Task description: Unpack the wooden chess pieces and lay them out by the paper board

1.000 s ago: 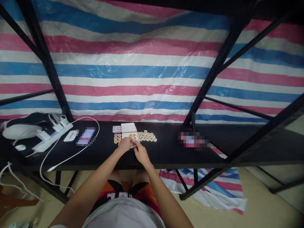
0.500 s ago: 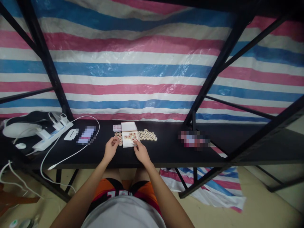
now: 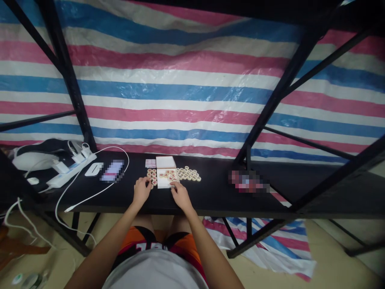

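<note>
A shallow white box [image 3: 163, 182] stands on the black tabletop with its lid [image 3: 165, 162] folded back. Loose round xiangqi pieces [image 3: 168, 174] with red characters lie inside. Just left of it, more red-marked pieces [image 3: 154, 176] line up in two columns. My left hand [image 3: 142, 192] is at the near end of these columns, its fingers curled in a pinch at a piece, partly hidden by them. My right hand [image 3: 181, 195] holds the box's near right corner, fingertips over the rim. Dark-marked pieces [image 3: 189, 174] lie grouped flat to the right of the box.
Behind the box lies a small pink printed card or paper [image 3: 150, 163]. Further left are a blurred phone [image 3: 112, 171], a white device [image 3: 93, 169], a power strip [image 3: 70, 167] and a white cable [image 3: 90, 196]. A blurred reddish item [image 3: 246, 181] lies right. Black frame bars [image 3: 258, 116] rise behind.
My left hand has drawn slightly nearer to me along the columns of red-marked pieces. My right hand stays at the box corner. The whole view has shifted a little.
</note>
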{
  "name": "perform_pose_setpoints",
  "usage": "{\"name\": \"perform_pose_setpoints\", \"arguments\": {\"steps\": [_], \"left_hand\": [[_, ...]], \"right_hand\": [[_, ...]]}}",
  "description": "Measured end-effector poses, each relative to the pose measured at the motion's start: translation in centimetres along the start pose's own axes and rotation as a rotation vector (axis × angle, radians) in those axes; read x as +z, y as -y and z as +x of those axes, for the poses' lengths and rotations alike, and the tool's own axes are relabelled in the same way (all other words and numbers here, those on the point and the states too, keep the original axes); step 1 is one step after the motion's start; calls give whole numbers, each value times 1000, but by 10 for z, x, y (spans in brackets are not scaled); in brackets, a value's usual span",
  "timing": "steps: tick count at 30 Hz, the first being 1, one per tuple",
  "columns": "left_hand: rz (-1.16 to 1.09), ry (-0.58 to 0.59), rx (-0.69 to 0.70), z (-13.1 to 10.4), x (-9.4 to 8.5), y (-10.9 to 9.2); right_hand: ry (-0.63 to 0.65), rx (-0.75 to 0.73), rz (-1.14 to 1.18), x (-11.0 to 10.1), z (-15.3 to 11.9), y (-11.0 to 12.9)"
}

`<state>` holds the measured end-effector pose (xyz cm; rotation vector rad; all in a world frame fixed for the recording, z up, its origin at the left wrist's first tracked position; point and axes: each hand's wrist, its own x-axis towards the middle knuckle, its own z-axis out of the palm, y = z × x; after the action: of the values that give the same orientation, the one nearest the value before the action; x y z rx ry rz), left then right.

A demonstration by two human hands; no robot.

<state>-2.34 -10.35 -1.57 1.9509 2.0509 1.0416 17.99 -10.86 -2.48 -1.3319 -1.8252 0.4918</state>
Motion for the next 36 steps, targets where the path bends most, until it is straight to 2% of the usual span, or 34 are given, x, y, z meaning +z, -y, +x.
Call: {"name": "perform_pose_setpoints", "arguments": {"steps": [3, 6, 9, 14, 22, 27, 36], "left_hand": [[-20, -20, -39, -1, -4, -1], [-1, 63, -16, -4, -10, -8], [150, 126, 40, -10, -15, -19], [323, 109, 48, -14, -17, -28], [340, 83, -13, -14, -16, -26], [319, 85, -11, -13, -15, -25], [254, 111, 16, -12, -15, -22]], "right_hand": [[-2, -1, 1, 0, 0, 0], [-5, -3, -8, 0, 1, -1], [-6, -6, -12, 0, 1, -1], [0, -23, -29, -1, 1, 0], [-35, -37, -135, 3, -1, 0], [-71, 17, -257, 5, -4, 3], [-91, 16, -421, 10, -5, 2]]}}
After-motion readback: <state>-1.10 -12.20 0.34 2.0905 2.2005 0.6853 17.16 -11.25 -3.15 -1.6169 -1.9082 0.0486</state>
